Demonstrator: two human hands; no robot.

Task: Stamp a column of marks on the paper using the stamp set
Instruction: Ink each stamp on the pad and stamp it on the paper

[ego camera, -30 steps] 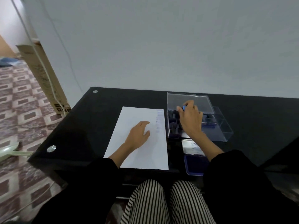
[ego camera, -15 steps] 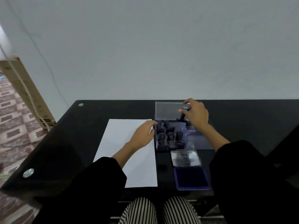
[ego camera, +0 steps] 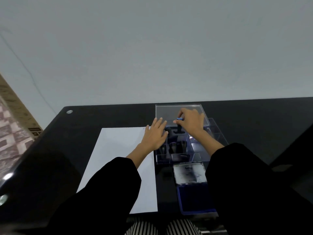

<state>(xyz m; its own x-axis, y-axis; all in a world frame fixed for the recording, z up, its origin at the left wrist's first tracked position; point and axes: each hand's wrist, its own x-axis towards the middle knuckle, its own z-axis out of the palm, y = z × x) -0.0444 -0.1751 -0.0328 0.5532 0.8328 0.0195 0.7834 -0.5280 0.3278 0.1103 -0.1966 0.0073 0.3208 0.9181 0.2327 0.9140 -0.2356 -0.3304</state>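
Fingers (ego camera: 182, 113) of the right hand (ego camera: 192, 123) are clamped on the blue cap of a small black stamp (ego camera: 178, 129). It stands upright at the far end of the clear plastic stamp case (ego camera: 172, 157), but I can't tell if its base is seated or lifted. The left hand (ego camera: 155, 135), fingers straight and apart, lies over the far right corner of the white paper sheet (ego camera: 118, 158), covering that edge. An open blue ink pad (ego camera: 193, 199) sits nearer on the glossy black bench (ego camera: 84, 129), its right side cut off by a black sleeve (ego camera: 245, 184).

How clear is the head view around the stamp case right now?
Head view: dim overall; the stamps in the clear case read as dark shapes; glare on the glossy table at far left; lettering on the ink pad lid is blurred.
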